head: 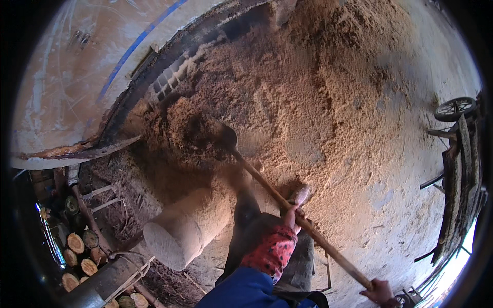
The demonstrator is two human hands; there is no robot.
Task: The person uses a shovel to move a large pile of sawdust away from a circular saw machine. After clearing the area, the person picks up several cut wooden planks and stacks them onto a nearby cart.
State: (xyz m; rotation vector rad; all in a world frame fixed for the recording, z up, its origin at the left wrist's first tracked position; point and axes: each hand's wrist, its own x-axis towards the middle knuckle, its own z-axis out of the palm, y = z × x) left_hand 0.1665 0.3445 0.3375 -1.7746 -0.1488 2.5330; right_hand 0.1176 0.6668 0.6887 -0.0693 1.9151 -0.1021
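Note:
My left hand (294, 218), in a red spotted sleeve cover, is closed around the middle of the long wooden handle (269, 188) of a shovel. Near the handle's end, my right hand (378, 291) grips it. The dark shovel blade (226, 137) lies low at the sawdust heap (188, 131), partly in shadow, with loose brown sawdust against it. How much rests on the blade I cannot tell. My shoe (302, 194) shows just beyond my left hand, on the dusty ground.
A thick, dust-covered cylinder (196, 223) lies left of my legs. Cut logs (75, 243) are stacked at lower left. A large panel with a blue stripe (134, 44) overhangs the upper left. Wooden slabs (458, 188) and a spoked wheel (455, 109) stand right.

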